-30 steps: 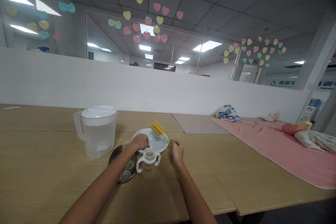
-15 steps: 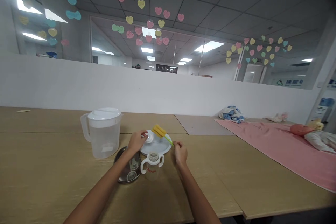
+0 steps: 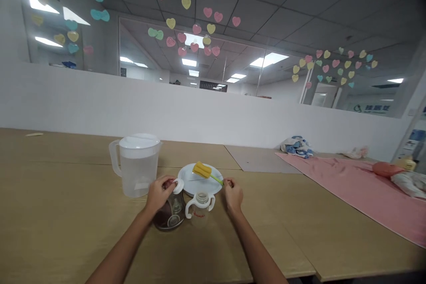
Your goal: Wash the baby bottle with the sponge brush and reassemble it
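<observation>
My left hand [image 3: 157, 194] pinches a white bottle collar [image 3: 179, 186] above a metal tray [image 3: 168, 228]. Small clear parts, one of them round [image 3: 173, 220], lie in that tray. Between the fingers of my right hand [image 3: 234, 193] is the green handle of a bottle brush [image 3: 202, 170], its yellow sponge head over a white plate [image 3: 188, 182]. An uncapped clear baby bottle [image 3: 200, 209] with two white handles and red print stands upright in front of the plate, between my hands.
A lidded clear pitcher [image 3: 140, 168] holding liquid stands at the left. To the right a pink cloth [image 3: 336, 182] covers the tabletop, with a doll [image 3: 388, 169] at its far edge. A crumpled blue and white cloth [image 3: 296, 147] lies by the white wall.
My left hand has moved from the plate toward me, over the metal tray, carrying the white collar. My right hand keeps the brush over the plate. The view has shifted slightly.
</observation>
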Demonstrator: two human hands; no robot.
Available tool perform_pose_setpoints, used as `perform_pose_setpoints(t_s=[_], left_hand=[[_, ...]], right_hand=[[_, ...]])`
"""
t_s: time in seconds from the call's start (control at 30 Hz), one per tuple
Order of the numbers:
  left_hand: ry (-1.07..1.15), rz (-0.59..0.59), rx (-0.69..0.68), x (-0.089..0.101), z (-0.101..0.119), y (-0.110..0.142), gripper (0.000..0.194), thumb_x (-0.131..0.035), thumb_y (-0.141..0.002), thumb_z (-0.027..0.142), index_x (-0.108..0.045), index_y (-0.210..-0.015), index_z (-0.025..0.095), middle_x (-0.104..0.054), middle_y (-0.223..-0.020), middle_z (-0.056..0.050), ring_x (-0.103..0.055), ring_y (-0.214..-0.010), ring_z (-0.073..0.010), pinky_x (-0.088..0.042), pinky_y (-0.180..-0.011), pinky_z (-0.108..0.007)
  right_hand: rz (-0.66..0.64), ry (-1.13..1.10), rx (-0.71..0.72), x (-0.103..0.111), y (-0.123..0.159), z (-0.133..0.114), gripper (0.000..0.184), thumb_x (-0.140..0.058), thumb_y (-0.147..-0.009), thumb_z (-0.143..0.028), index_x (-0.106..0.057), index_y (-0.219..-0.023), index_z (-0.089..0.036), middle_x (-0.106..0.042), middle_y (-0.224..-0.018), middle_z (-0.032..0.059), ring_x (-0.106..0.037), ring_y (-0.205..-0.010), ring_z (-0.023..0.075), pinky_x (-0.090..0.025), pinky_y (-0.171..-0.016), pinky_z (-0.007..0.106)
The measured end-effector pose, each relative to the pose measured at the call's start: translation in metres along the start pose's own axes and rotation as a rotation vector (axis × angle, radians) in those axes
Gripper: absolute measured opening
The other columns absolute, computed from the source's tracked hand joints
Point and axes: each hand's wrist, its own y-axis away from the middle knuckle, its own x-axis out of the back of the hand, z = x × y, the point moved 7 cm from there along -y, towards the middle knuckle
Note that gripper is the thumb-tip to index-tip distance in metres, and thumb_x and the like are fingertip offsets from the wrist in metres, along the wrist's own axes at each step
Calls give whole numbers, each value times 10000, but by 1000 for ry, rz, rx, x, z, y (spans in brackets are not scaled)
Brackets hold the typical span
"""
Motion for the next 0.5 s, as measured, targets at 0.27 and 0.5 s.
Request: perform_pose_setpoints(t_s=[0.27, 0.5], left_hand=[[-309, -354, -127, -24, 15, 10, 111, -482, -690, 232, -579, -724, 190, -591, -692, -1, -525, -660, -148, -376, -621, -242], [-352, -415, -163, -23, 17, 11, 155, -450, -723, 217, -585, -792, 185, -626, -755, -21, -548, -703, -158, -358, -630, -242]], right_hand=[[-23, 21, -20, -3, -1, 2, 312, -472, -690, -428, -669, -747, -192, -638, -644, 22, -538, -589, 188, -315, -530, 253], [-25, 17, -31, -5, -4, 6, 309, -478, -681, -428, -670, -744, -194, -627, -639, 19, -524, -591, 188, -311, -531, 252]])
